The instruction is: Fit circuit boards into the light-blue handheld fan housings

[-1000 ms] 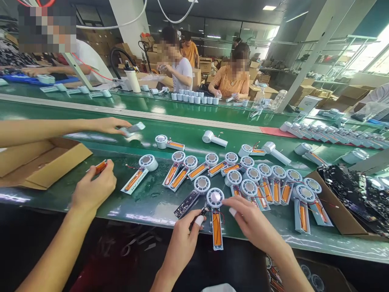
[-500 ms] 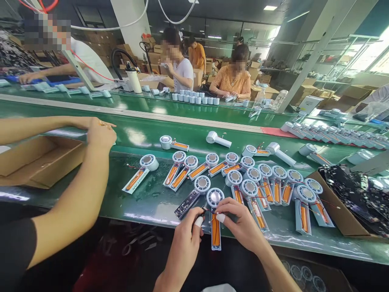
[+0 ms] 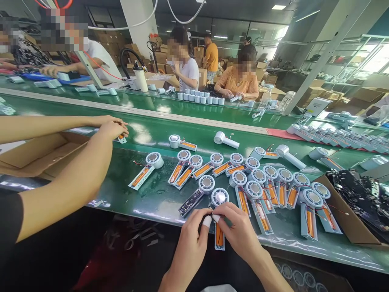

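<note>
Both of my hands meet over a white fan body (image 3: 220, 197) near the bench's front edge. Its handle points toward me and holds an orange battery (image 3: 219, 235). My left hand (image 3: 192, 239) is closed, its covered thumb pressed to the fingers on a small part I cannot make out. My right hand (image 3: 238, 227) is pinched beside it, also with a covered thumb, and what it grips is hidden. To the left lies a fan body (image 3: 206, 184) with a black circuit board (image 3: 191, 202) on its handle.
Several open fan bodies (image 3: 254, 189) with orange batteries lie beyond my hands. A carton of black circuit boards (image 3: 355, 194) stands at right. A co-worker's arms (image 3: 69, 174) reach in at left over a cardboard box (image 3: 39, 154). People sit across the green conveyor (image 3: 142, 134).
My hands have come closer together, and the dark piece in my left hand is now mostly hidden. The view has shifted slightly. The co-worker's hands at left now show a small white piece.
</note>
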Demonstrator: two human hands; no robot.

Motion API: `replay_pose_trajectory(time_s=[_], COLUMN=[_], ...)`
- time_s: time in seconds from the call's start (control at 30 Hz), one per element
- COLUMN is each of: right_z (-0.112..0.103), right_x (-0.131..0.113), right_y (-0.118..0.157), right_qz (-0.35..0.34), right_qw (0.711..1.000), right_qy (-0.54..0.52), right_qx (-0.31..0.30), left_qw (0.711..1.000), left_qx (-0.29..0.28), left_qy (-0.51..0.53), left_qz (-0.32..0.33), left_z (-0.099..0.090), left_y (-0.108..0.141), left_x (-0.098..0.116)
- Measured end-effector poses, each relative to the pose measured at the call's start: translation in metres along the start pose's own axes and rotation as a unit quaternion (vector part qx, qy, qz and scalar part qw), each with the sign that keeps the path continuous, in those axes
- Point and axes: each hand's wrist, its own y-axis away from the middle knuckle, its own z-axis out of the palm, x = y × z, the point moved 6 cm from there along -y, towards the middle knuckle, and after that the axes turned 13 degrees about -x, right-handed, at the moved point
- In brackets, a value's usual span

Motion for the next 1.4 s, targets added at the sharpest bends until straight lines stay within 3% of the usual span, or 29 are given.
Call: replay_pose_trajectory(time_s=[0.17,0.3,0.53,0.67,0.87,0.97,1.17,1.3,1.4], right_z=[0.003,0.006,0.002,0.006,0.012,0.014,0.001,-0.006,-0.004], right_x=[-0.002,-0.001,0.008,0.011,0.004,0.004,0.013,0.013,0.014], right_y=[0.001,0.006,0.003,0.003,0.007,0.006,-0.005,-0.01,-0.01], right_qz=[0.001,0.0,0.026,0.042,0.005,0.008,0.069,0.063,0.064], right_qw=[1.0,0.997,0.997,0.995,0.981,0.982,0.997,0.995,0.994], right_qy=[-0.007,0.056,0.047,0.028,0.151,0.154,0.002,-0.053,-0.059], right_qx=[-0.029,-0.056,0.054,0.09,0.125,0.112,0.023,-0.051,-0.065], left_qw=[0.998,0.994,0.981,0.981,0.991,0.992,0.992,0.992,0.99], left_qx=[-0.012,-0.025,0.027,0.019,0.052,0.048,0.012,-0.031,-0.058], left_qy=[0.05,0.075,0.154,0.164,0.108,0.103,0.121,0.124,0.131], left_qz=[-0.044,-0.073,-0.118,-0.107,-0.061,-0.059,-0.046,-0.014,-0.006], left_z=[-0.001,0.002,0.008,0.01,0.009,0.008,-0.003,-0.008,-0.009], left_y=[-0.003,-0.002,0.004,0.003,0.005,0.005,0.0,-0.005,-0.007], left_x=[-0.007,-0.012,-0.024,-0.022,-0.018,-0.019,-0.014,-0.012,-0.015])
